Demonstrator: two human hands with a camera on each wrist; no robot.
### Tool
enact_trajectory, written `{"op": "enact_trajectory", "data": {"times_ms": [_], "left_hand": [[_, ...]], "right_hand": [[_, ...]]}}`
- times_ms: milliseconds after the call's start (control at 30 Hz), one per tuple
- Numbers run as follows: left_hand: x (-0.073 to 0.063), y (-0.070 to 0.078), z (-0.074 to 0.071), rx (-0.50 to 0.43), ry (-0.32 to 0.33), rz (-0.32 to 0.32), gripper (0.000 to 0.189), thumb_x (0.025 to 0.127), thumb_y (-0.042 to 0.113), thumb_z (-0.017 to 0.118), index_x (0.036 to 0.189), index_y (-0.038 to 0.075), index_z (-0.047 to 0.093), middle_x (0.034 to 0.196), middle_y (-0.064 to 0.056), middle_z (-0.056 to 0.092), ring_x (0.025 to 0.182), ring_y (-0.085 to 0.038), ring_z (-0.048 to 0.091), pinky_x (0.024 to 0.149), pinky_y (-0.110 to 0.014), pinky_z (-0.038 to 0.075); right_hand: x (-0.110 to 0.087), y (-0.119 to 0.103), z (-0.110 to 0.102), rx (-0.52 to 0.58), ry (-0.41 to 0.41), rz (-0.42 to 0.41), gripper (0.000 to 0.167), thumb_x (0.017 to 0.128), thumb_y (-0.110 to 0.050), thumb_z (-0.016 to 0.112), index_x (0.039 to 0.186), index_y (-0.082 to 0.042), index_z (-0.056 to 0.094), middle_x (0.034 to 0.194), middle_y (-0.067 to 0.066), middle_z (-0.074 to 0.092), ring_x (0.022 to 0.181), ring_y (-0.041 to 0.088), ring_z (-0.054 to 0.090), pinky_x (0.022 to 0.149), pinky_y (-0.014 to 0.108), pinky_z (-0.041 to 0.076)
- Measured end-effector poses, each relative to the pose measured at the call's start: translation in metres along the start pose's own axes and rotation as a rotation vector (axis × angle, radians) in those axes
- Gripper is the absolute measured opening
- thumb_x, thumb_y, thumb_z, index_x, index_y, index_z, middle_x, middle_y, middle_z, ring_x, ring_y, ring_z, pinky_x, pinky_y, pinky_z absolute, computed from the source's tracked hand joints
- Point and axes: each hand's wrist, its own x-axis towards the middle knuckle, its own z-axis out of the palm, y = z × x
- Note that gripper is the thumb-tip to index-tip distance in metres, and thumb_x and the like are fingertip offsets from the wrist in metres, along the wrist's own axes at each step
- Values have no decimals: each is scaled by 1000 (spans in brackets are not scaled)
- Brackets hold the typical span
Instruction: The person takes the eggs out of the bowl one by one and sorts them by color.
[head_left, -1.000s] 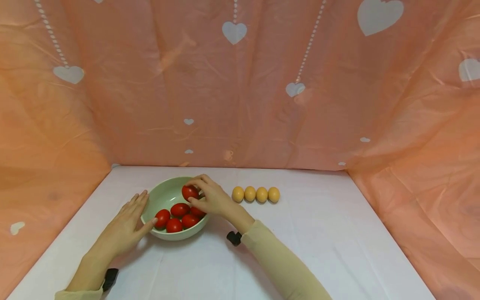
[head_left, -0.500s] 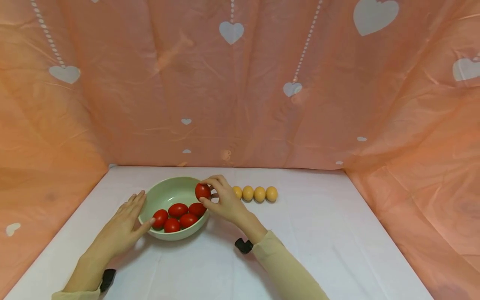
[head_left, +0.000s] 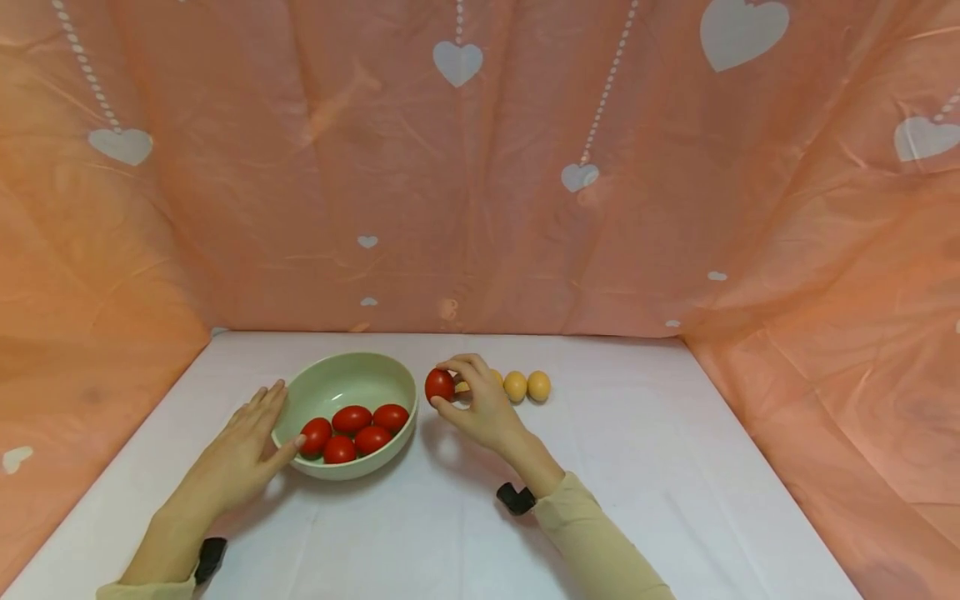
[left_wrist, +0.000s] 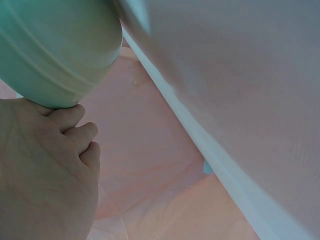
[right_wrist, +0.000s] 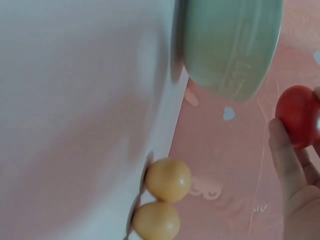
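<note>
Red egg [head_left: 439, 386], one: pinched in fingers of right hand [head_left: 482, 408]. Probably light, slippery, fragile; best held gently round the middle. Green bowl [head_left: 352, 375], with five more red eggs [head_left: 372, 440]: left of those fingers, touching outstretched fingers of left hand [head_left: 238, 454]. Yellow eggs [head_left: 538, 386]: behind, rightward.

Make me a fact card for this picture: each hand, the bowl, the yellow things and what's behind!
Left hand: touches the side of the green bowl
Right hand: holds a red egg-shaped thing in the air, right of the bowl
In the bowl: five more red egg-shaped things
Yellow egg-shaped things: in a row, some partly hidden by the right hand
Backdrop: pinkish orange with pale hearts
</note>
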Motion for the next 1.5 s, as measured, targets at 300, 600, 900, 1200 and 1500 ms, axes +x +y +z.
{"op": "enact_trajectory", "data": {"times_ms": [300, 600, 900, 1200, 1500], "left_hand": [[1, 1, 0, -6, -1, 1, 83, 102, 40, 65, 158, -10, 31, 164, -30, 29, 152, -51, 25, 130, -37, -1], [1, 1, 0, -2, 1, 1, 83, 102, 41, 64, 158, -11, 31, 165, -30, 29, 152, -50, 24, 131, -43, 2], [1, 1, -2, -3, -4, -2, 83, 102, 41, 64, 158, -11, 30, 165, -30, 29, 153, -50, 23, 129, -32, -5], [0, 0, -1, -1, 1, 2, 83, 102, 40, 65, 158, -11, 30, 164, -30, 30, 152, -50, 24, 129, -33, -5], [-1, 0, 0, 1, 6, 6, 83, 102, 40, 65, 157, -11, 31, 164, -30, 30, 152, -50, 25, 128, -31, -6]], "right_hand": [[-15, 12, -20, -70, -20, 133, 42, 90, -10, 81, 128, -2, 64, 125, 12, 58, 95, 24, 70, 82, 27, 62], [-21, 18, -32, -164, -135, 281, 41, 89, -20, 82, 123, -4, 67, 119, 8, 60, 98, 20, 64, 80, 27, 59], [-20, 22, -31, -202, -260, 275, 35, 90, -19, 82, 118, -2, 71, 104, 6, 66, 84, 16, 65, 74, 27, 57], [-21, 25, -28, -198, -352, 314, 35, 93, -25, 79, 119, -3, 71, 105, 3, 71, 85, 13, 62, 72, 26, 54], [-23, 25, -26, -231, -369, 315, 27, 94, -30, 78, 112, -11, 72, 101, -1, 71, 87, 10, 64, 74, 27, 55]]}}
